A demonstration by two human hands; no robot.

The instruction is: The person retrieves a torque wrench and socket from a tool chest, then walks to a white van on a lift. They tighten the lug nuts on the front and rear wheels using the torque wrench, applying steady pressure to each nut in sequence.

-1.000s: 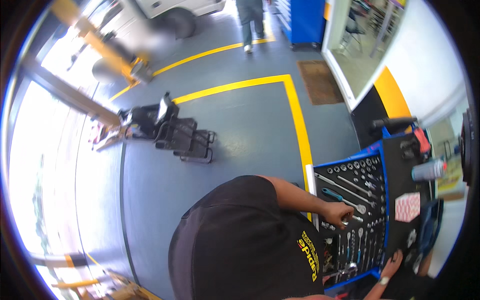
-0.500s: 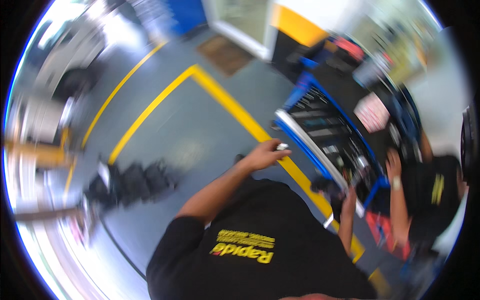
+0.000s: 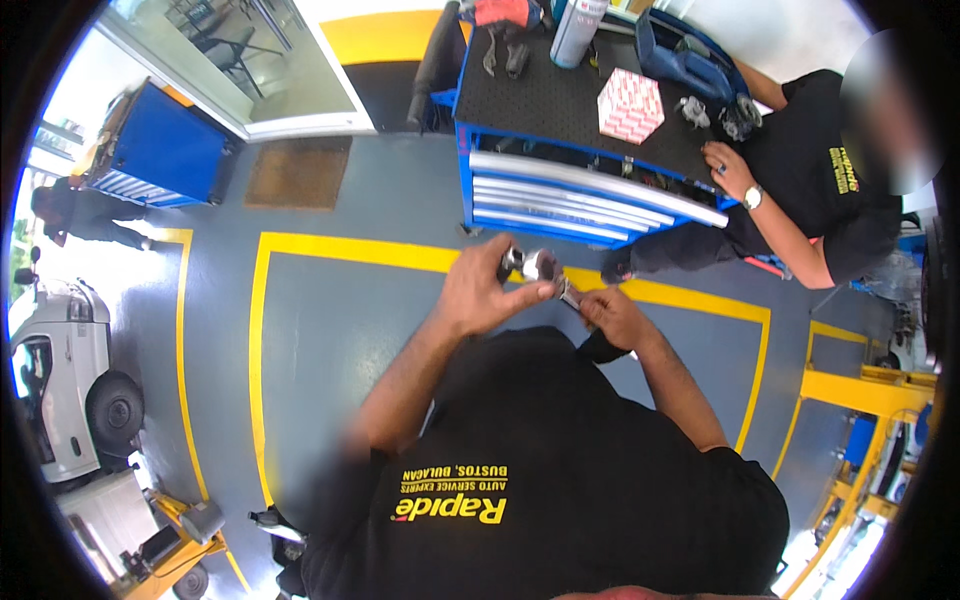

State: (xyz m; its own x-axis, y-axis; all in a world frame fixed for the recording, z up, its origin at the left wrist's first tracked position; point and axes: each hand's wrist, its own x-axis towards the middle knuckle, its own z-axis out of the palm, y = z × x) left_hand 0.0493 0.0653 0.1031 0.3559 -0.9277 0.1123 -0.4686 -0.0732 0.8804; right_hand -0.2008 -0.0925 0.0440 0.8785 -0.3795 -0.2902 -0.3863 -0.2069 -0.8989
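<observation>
In front of my chest, my left hand (image 3: 485, 288) is closed on a small chrome socket (image 3: 512, 262). Next to it is the round chrome head of a ratchet wrench (image 3: 541, 266), close against the socket; whether the two are joined I cannot tell. My right hand (image 3: 616, 318) grips the ratchet by its handle, with the metal shank running up and left from the fingers. Below that fist a dark end (image 3: 605, 347) sticks out, its kind unclear.
Ahead stands a blue tool cabinet (image 3: 560, 215), its top drawer partly open. On it are a spray can (image 3: 578, 35), a patterned box (image 3: 631, 106) and a blue case (image 3: 690, 70). A co-worker (image 3: 770, 190) leans there at the right. Left are a second blue cabinet (image 3: 170, 150) and a white vehicle (image 3: 65, 380).
My right hand has come from beside the drawer to my left hand, bringing the ratchet to the socket. The drawer is pushed further in. My view has turned right.
</observation>
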